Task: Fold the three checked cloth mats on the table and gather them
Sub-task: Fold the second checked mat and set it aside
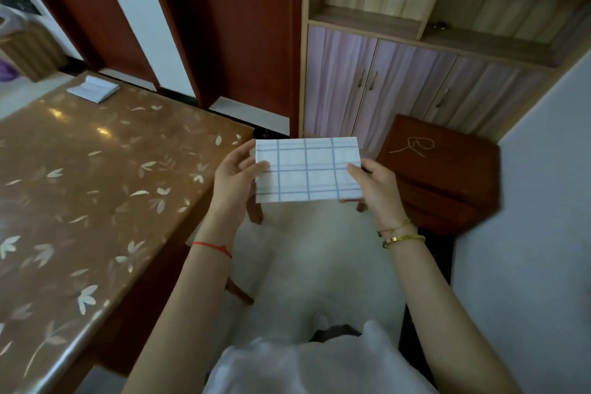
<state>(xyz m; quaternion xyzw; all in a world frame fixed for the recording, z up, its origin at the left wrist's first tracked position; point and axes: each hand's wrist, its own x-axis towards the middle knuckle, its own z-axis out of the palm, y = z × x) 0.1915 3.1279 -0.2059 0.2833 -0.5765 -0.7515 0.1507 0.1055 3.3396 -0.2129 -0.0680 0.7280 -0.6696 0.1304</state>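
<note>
1. Head view: a folded checked cloth mat (308, 169) is held up in the air, off to the right of the surface (96, 189), with its long side level and its blue grid lines facing the camera.
2. The left hand (235, 174) is closed on the mat's left edge, thumb on the front and fingers behind.
3. The right hand (372, 184) is clamped on the lower right corner in the same way, thumb in front.
4. A second folded mat (93, 89) is seen lying flat at the far corner of the surface, well apart from the held one; its check pattern is too blurred to make out, and whether it is one mat or two stacked cannot be told.
5. The surface is covered by a glossy brown sheet printed with pale leaves, and its near and left parts are cut off by the frame.
6. A red string (211, 247) is worn on the left wrist and gold bangles (403, 238) on the right.
7. A wooden stool (443, 166) stands to the right below the hands, with a loop of yellow cord (415, 145) lying on its top.
8. Open cabinet shelves (447, 9) are seen behind; a small dark object sits on one, too small to identify.
9. No writing or label can be read anywhere.
</note>
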